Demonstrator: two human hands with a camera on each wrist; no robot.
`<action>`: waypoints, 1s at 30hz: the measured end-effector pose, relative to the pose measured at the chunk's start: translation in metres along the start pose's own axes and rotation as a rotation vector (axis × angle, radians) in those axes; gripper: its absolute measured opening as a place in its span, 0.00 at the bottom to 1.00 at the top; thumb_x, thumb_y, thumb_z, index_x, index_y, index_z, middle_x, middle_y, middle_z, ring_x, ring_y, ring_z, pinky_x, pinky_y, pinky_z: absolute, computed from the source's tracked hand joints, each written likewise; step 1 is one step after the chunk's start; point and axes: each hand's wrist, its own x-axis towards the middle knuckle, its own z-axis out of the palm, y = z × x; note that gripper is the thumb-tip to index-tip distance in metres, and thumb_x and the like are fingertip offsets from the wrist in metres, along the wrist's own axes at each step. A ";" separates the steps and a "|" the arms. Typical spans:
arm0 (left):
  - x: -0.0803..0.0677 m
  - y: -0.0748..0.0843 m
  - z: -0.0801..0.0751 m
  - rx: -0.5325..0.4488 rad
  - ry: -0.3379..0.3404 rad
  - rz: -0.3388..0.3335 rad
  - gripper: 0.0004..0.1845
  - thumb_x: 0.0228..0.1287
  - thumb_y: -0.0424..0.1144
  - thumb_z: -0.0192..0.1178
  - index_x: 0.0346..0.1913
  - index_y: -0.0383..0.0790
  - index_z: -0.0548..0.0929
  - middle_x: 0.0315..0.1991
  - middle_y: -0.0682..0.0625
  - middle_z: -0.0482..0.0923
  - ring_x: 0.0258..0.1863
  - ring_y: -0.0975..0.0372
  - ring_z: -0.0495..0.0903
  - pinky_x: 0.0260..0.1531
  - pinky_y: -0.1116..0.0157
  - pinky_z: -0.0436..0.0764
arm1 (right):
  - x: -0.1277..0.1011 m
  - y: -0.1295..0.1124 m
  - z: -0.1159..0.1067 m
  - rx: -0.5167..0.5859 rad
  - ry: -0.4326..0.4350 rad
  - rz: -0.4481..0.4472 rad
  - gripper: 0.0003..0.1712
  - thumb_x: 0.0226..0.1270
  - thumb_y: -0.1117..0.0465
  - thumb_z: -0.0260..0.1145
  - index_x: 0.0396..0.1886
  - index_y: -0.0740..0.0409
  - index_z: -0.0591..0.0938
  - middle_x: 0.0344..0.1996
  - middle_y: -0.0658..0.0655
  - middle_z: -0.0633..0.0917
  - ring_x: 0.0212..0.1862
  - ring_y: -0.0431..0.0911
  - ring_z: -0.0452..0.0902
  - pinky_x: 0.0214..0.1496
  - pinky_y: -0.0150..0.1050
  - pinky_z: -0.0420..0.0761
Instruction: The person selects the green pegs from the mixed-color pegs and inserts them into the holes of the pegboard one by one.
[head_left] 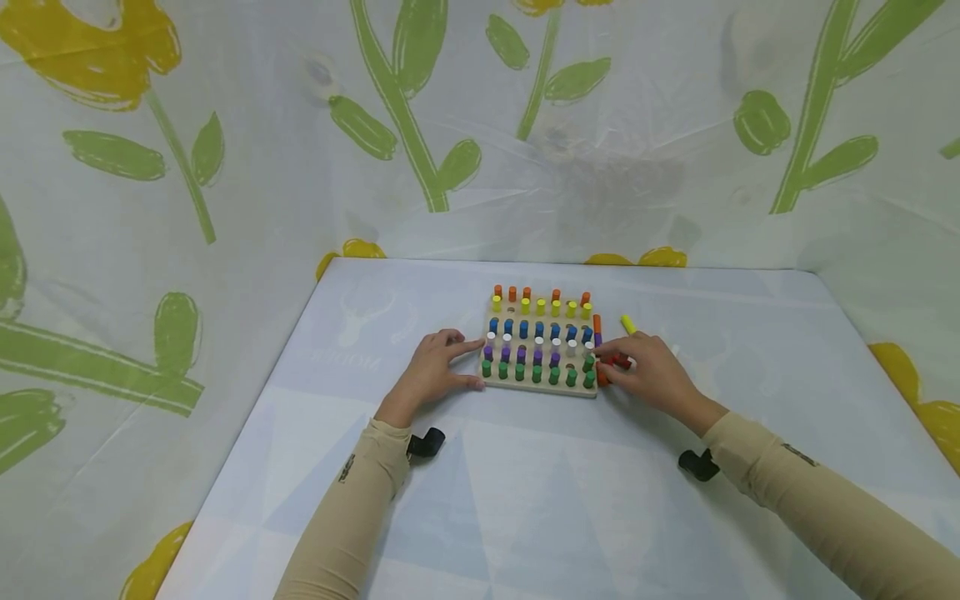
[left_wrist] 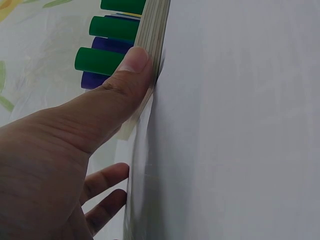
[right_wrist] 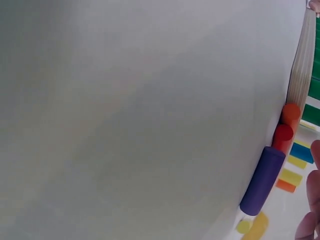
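A wooden pegboard (head_left: 538, 390) lies on the table, with rows of orange, yellow, blue, white, purple and green pegs standing in it. A few of its holes show bare. My left hand (head_left: 429, 371) is at the board's left side, index fingertip at the edge. In the left wrist view its thumb (left_wrist: 127, 82) presses the front corner beside the green pegs (left_wrist: 102, 61). My right hand (head_left: 654, 371) reaches to the right edge, index and thumb tips near the end white peg (head_left: 589, 348). Loose red pegs (head_left: 621, 361) lie partly hidden under it.
Along the board's right side lie a loose orange peg (head_left: 597, 322) and a purple peg (right_wrist: 262, 181). A yellow peg (head_left: 628, 322) rests farther right. White flower-printed sheeting (head_left: 555, 167) rises behind the table (head_left: 525, 500) and along its sides.
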 end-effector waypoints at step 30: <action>-0.004 -0.014 -0.012 0.093 -0.009 0.063 0.42 0.59 0.57 0.73 0.74 0.49 0.72 0.69 0.43 0.70 0.70 0.46 0.64 0.73 0.48 0.60 | -0.014 0.012 -0.012 -0.220 -0.055 0.302 0.26 0.74 0.53 0.64 0.65 0.60 0.78 0.63 0.67 0.79 0.65 0.66 0.68 0.67 0.70 0.63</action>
